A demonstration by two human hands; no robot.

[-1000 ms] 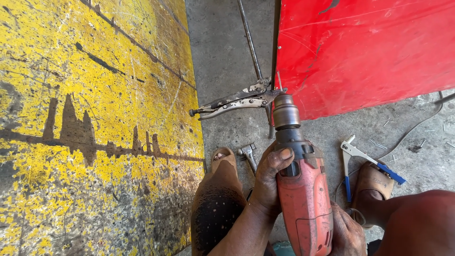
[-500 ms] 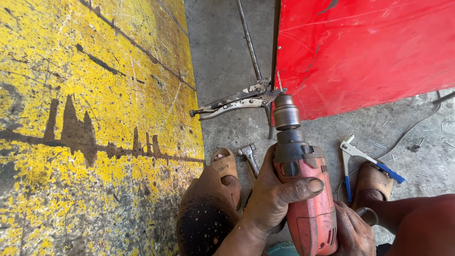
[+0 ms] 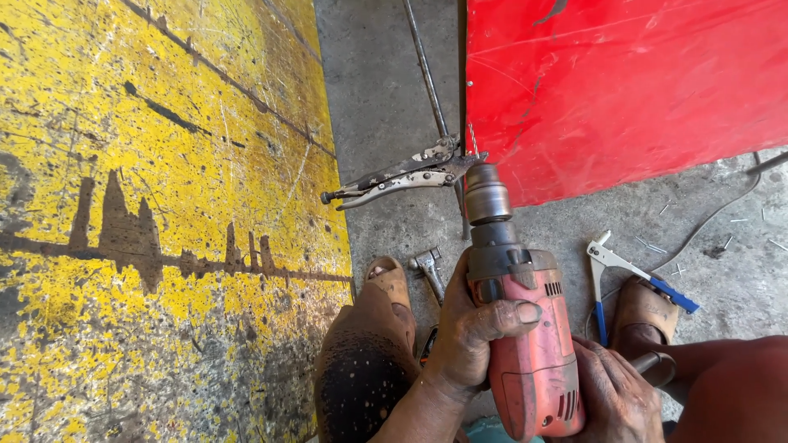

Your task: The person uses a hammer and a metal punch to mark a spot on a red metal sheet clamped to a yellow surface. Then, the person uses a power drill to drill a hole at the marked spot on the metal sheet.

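fingers (image 3: 492,316) around scuffed red plastic drill (image 3: 525,344)

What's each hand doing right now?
Left hand: closed around the body of the red power drill.
Right hand: closed on the drill's rear grip.

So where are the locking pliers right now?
In the head view, the locking pliers sit centre frame, clamped at the red panel's lower-left edge, just above the drill.
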